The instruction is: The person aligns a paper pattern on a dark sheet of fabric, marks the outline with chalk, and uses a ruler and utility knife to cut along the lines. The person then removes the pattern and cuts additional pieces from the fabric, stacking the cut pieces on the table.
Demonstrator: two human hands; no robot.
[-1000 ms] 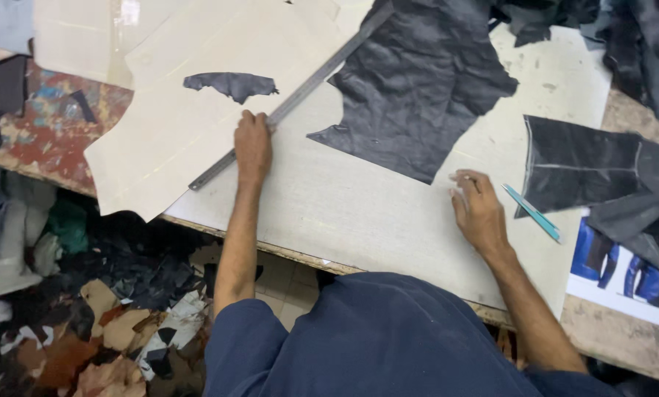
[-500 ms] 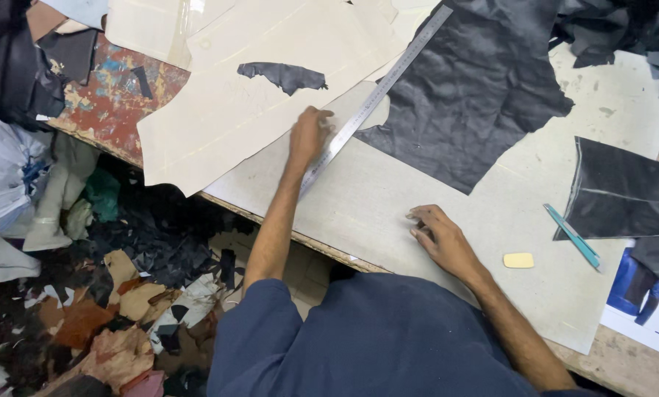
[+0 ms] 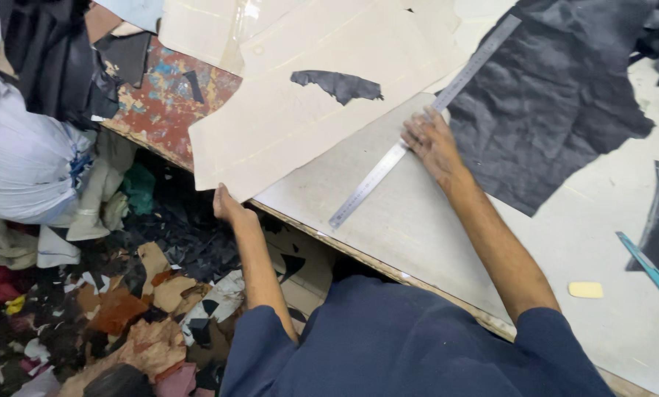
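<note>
At the left edge of the worktop [image 3: 418,242], over a floor heaped with brown and black leather offcuts [image 3: 124,309], the left hand [image 3: 229,206] grips the near corner of the large cream pattern sheet of stiff board [image 3: 285,125], fingers curled under its edge; a small black leather scrap [image 3: 338,84] lies on top of that sheet. To the right, the right hand [image 3: 431,140] lies flat, fingers spread, pressing on the long steel ruler [image 3: 418,125], which runs diagonally between the cream sheet and the big crinkled black leather hide [image 3: 557,103]. Far right lie a teal-handled pen-like tool [image 3: 647,267] and a small yellow block, perhaps chalk or an eraser [image 3: 586,290], untouched. The step in hand looks like shifting the cream sheet while pinning the ruler; the next move calls for a steady ruler and a clean slide of the sheet. Half a second ago the left hand was on the ruler and the right rested open on the bare worktop: they have swapped duties
</note>
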